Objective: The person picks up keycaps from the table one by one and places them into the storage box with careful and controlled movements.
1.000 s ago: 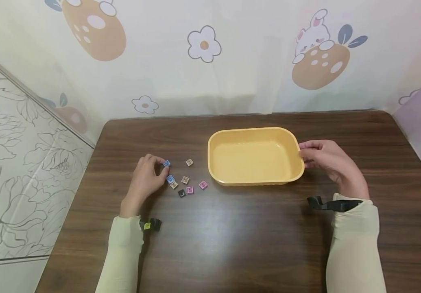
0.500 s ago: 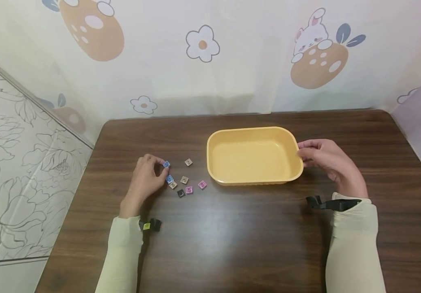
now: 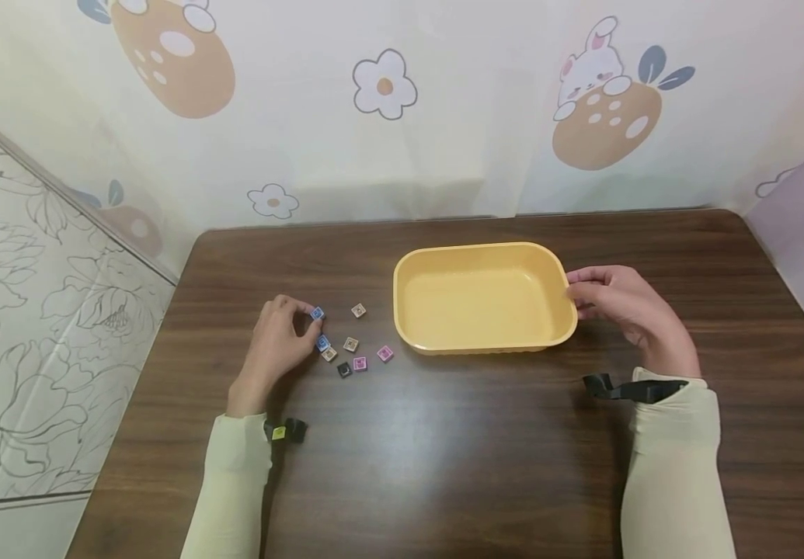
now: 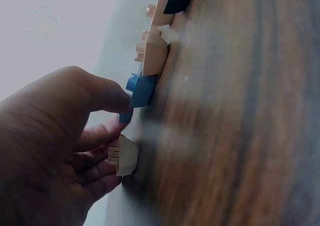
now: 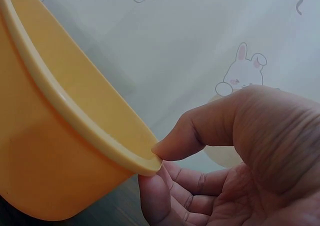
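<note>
In the head view my left hand (image 3: 278, 341) pinches a blue keycap (image 3: 317, 314) between thumb and forefinger, low over the wooden table. Close by the thumb sits a second blue keycap (image 3: 323, 342), touching a beige keycap (image 3: 329, 354). The left wrist view shows the held blue keycap (image 4: 126, 116) partly hidden by the fingertips, and another beige keycap (image 4: 128, 157) by the lower fingers. On the right, my right hand (image 3: 628, 307) grips the short end of a yellow plastic tub (image 3: 485, 348). Its thumb lies on top of the tub's rim (image 5: 112, 148), fingers underneath.
Around the left hand lie more keycaps, stems up: a beige keycap (image 3: 358, 310), a beige keycap (image 3: 351, 344), a black keycap (image 3: 344, 370), a pink keycap (image 3: 360, 363) and a pink keycap (image 3: 384, 353). A patterned curtain (image 3: 457, 116) borders the table's (image 3: 429, 450) back edge.
</note>
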{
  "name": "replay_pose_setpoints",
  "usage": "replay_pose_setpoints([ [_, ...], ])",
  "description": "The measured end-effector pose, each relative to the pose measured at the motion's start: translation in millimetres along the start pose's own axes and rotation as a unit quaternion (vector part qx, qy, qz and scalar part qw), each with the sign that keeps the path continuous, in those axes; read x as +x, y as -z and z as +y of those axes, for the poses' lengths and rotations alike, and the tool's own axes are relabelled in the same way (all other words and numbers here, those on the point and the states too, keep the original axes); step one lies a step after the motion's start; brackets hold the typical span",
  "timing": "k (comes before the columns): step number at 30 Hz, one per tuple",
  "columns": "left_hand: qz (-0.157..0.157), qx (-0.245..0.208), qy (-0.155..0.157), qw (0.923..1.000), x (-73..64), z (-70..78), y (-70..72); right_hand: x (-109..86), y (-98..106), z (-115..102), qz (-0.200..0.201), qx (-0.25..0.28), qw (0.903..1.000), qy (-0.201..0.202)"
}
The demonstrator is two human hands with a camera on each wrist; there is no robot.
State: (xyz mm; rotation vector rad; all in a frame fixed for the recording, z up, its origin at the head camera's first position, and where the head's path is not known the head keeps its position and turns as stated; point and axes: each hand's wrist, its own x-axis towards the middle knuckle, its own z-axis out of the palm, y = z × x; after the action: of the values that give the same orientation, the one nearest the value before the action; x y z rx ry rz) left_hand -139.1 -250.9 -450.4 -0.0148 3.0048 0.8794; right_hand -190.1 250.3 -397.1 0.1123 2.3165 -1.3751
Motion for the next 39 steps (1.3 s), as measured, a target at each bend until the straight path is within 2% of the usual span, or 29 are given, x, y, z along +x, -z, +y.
replay_pose_setpoints([
  [9, 0.009, -0.02, -0.008, 0.9997, -0.2, 6.5, 2.7, -1.4, 1.0, 1.8, -0.002, 0.011, 0.9999, 0.003],
  [23, 0.029, -0.02, -0.031, 0.9989, -3.2, 15.1, 5.7, -3.2, 1.9, 5.4, -0.006, 0.015, 0.9998, 0.012],
  [39, 0.036, -0.072, -0.051, 0.9955, -7.2, 39.4, 16.0, -2.8, 2.0, 3.0, -0.005, 0.003, 0.9999, 0.014],
])
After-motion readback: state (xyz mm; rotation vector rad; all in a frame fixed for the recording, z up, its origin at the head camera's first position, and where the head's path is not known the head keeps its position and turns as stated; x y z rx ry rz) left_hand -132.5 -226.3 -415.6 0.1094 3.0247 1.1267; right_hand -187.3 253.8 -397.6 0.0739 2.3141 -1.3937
